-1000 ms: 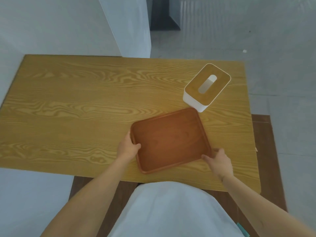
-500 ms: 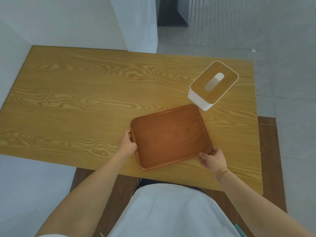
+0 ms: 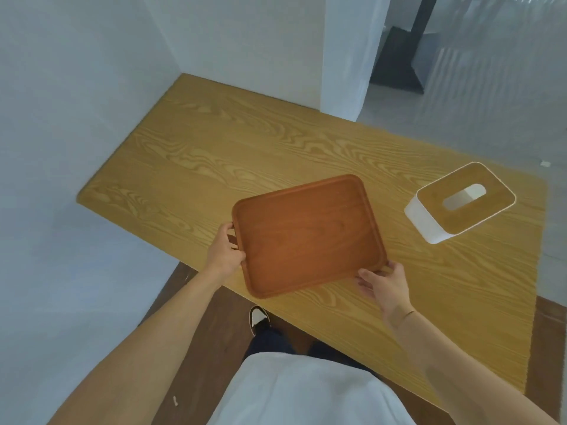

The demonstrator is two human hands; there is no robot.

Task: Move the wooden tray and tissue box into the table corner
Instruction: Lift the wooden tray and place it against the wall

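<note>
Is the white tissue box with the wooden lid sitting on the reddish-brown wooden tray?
No, the white tissue box stands on the light wooden table, apart from the reddish-brown wooden tray.

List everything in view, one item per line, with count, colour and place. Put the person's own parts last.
wooden tray: one, reddish brown, held near the table's near edge, a hand on each side
tissue box: one, white with a wood-tone slotted top, on the table's right end
table: one, light grained wood, its far left corner against white walls
walls: white, left and behind the table
floor: dark brown under the table, grey beyond
shoe: one, black and white, below the table's near edge
left hand: gripping the tray's left edge
right hand: gripping the tray's near right corner
</note>
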